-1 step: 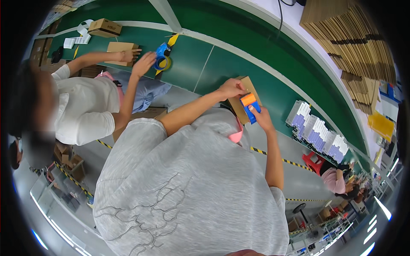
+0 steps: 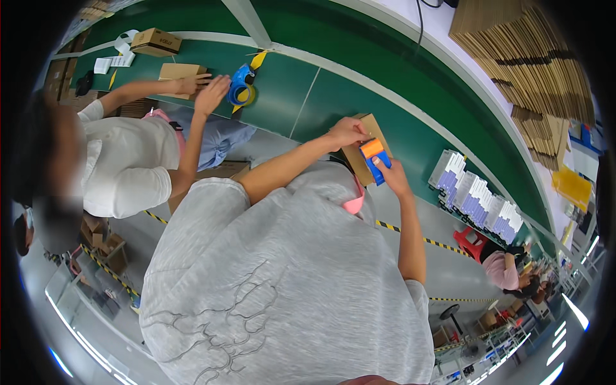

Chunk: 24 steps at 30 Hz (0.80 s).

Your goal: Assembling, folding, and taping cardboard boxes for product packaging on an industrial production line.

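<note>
In front of me a brown cardboard box (image 2: 364,123) stands on the green bench, partly covered by my hands. My right hand (image 2: 394,177) is wrapped around a blue and orange tape dispenser (image 2: 378,168), held over the near right side of the box. My left hand (image 2: 347,132) is at the box's left side, its fingers pinched together close to the dispenser's orange end. Whatever lies between those fingertips is too small to make out.
At left, a co-worker's hands (image 2: 212,96) are by a flat cardboard box (image 2: 178,70) and another blue tape dispenser (image 2: 242,83). White and purple small boxes (image 2: 475,196) line the bench at right. Stacked flattened cartons (image 2: 523,58) stand beyond the bench's frame (image 2: 385,96).
The co-worker's hand near the other dispenser has shifted slightly left, away from it. My own hands, the dispenser and the box show no clear movement.
</note>
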Available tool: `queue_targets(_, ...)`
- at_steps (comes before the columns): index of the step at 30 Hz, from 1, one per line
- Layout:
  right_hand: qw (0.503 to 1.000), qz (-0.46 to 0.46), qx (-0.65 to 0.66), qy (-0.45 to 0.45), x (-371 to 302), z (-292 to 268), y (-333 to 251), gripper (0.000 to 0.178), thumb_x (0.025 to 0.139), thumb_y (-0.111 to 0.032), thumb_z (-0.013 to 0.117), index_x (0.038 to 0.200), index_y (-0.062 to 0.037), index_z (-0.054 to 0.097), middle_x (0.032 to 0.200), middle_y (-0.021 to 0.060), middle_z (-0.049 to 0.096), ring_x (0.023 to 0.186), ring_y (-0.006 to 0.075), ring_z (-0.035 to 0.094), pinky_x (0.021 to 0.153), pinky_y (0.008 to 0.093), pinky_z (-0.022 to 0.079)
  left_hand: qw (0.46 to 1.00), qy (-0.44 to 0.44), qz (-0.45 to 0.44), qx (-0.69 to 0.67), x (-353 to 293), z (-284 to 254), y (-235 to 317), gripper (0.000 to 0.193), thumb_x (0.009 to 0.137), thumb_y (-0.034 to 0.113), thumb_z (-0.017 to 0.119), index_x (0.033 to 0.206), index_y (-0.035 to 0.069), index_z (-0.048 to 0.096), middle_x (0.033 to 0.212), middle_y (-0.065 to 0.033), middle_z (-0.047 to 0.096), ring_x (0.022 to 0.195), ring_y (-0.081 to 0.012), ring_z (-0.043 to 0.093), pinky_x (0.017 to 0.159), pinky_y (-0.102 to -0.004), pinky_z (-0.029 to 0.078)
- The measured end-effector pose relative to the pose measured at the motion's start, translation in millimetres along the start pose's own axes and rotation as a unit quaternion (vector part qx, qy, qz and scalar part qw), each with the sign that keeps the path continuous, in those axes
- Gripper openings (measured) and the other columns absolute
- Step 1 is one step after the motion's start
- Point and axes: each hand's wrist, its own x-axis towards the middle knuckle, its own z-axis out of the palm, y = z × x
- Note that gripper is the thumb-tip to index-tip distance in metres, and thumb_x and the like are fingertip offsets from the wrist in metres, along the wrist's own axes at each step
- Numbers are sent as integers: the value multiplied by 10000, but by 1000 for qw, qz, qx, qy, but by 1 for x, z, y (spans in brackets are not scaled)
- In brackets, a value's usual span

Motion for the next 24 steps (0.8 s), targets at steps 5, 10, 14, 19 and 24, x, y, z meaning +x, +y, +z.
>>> queue_targets(5, 1000, -6, 3, 9, 5, -4, -9, 519, 871, -493, 665, 791, 19, 657, 637, 70, 632, 543, 135, 621, 511, 253, 486, 995, 39, -21, -87, 9, -8, 3, 134, 826, 50, 727, 848, -40, 630, 834, -148, 692, 715, -190, 679, 638, -287, 550)
queue_targets(10, 999, 37, -22, 25, -6, -5, -20, 558, 835, -530, 681, 778, 24, 679, 621, 88, 639, 544, 156, 635, 526, 275, 498, 986, 138, 24, -89, 32, -38, -7, 122, 824, 31, 717, 825, -14, 604, 794, -122, 686, 668, -168, 659, 602, -279, 536)
queue_targets(14, 997, 72, 19, 29, 2, -7, -7, 583, 803, -557, 695, 744, 23, 692, 607, 111, 652, 547, 192, 666, 533, 297, 518, 976, 186, 96, -65, 50, -39, -3, 135, 828, 22, 704, 787, 15, 575, 761, -97, 676, 665, -148, 644, 594, -280, 514)
queue_targets(19, 993, 88, 42, 72, 5, 0, -9, 474, 840, -441, 711, 748, 22, 672, 621, 79, 637, 490, 153, 610, 464, 278, 477, 973, 178, 144, -20, 63, -31, -1, 139, 821, 32, 711, 793, 30, 575, 769, -79, 678, 668, -136, 643, 611, -271, 503)
queue_targets(24, 986, 112, 90, 83, 0, 1, -11, 455, 836, -425, 717, 735, 16, 666, 620, 76, 635, 491, 153, 609, 465, 282, 473, 968, 188, 153, 70, 79, -23, -8, 132, 801, 62, 729, 796, 35, 600, 787, -66, 680, 649, -132, 651, 621, -270, 500)
